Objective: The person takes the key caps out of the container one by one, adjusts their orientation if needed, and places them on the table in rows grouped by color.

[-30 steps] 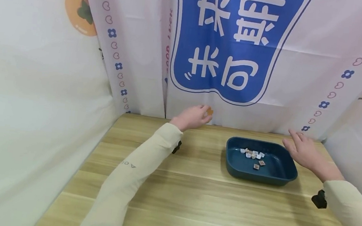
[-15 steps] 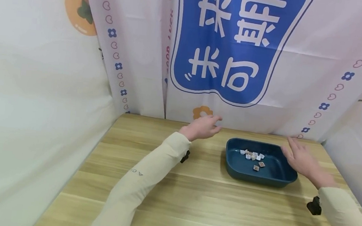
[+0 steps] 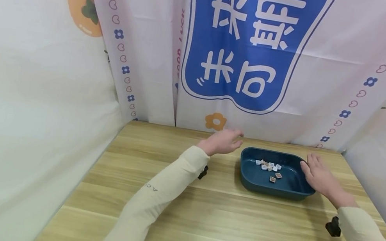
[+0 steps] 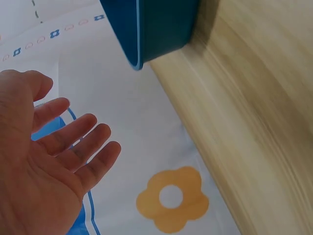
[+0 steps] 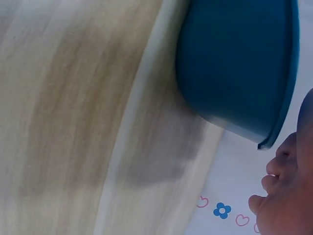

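Note:
A dark teal rectangular tub (image 3: 277, 193) stands on the wooden table, with several small square tiles (image 3: 272, 179), white and brown with marked faces, lying loose inside. My left hand (image 3: 222, 141) hovers just left of the tub, its fingers slightly bent and spread. In the left wrist view that palm (image 4: 54, 161) faces the tub's wall (image 4: 166, 29) and holds nothing. At the tub's right end, my right hand (image 3: 321, 179) overlaps the rim; whether it touches cannot be told. The right wrist view shows only part of this hand (image 5: 286, 191) near the rim.
Wood-grain table (image 3: 224, 222) spreads in front of the tub. A printed white curtain (image 3: 150, 53) hangs along the back edge, and plain pale cloth (image 3: 30, 119) closes off the left side. Black wrist mounts (image 3: 333, 226) stick out below the sleeves.
My left hand has moved right and slightly nearer, closing on the tub's left end. The right hand has come down toward the tub's right rim. Tub and tiles have hardly moved.

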Action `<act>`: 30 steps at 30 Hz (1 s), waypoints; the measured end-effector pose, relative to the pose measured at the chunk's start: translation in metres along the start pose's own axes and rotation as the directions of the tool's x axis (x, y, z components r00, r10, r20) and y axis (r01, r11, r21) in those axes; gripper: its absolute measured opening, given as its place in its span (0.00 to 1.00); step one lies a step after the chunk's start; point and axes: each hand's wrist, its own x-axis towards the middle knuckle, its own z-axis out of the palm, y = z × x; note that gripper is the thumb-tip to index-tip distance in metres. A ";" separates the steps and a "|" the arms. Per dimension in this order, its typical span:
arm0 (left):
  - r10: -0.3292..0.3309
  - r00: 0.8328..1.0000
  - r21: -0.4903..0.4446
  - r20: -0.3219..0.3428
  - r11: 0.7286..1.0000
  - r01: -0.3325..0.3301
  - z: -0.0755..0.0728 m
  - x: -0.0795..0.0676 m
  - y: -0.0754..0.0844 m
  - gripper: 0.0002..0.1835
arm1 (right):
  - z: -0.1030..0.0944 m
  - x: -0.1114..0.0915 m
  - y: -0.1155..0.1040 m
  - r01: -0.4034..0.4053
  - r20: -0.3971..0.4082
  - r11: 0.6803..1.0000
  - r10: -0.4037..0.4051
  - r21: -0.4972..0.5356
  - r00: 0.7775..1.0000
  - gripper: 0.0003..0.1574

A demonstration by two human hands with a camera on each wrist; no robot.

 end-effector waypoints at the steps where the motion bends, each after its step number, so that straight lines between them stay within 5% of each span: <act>1: -0.001 1.000 0.003 0.001 1.000 0.001 0.002 0.001 0.001 0.21 | 0.001 0.000 0.001 -0.004 0.006 1.000 0.004 -0.007 1.000 0.47; 15: 0.013 0.999 -0.033 0.042 0.999 -0.012 0.038 0.021 0.026 0.21 | 0.012 -0.003 0.005 -0.016 0.019 0.996 0.018 -0.093 1.000 0.47; 22: 0.078 0.996 0.008 0.044 0.997 -0.078 0.055 0.029 0.045 0.21 | 0.013 -0.004 0.004 -0.032 0.044 0.995 0.036 -0.091 0.998 0.48; 30: 0.061 0.997 0.017 0.057 0.998 -0.062 0.076 0.037 0.059 0.20 | 0.015 -0.003 0.003 -0.051 0.061 0.993 0.057 -0.105 0.997 0.48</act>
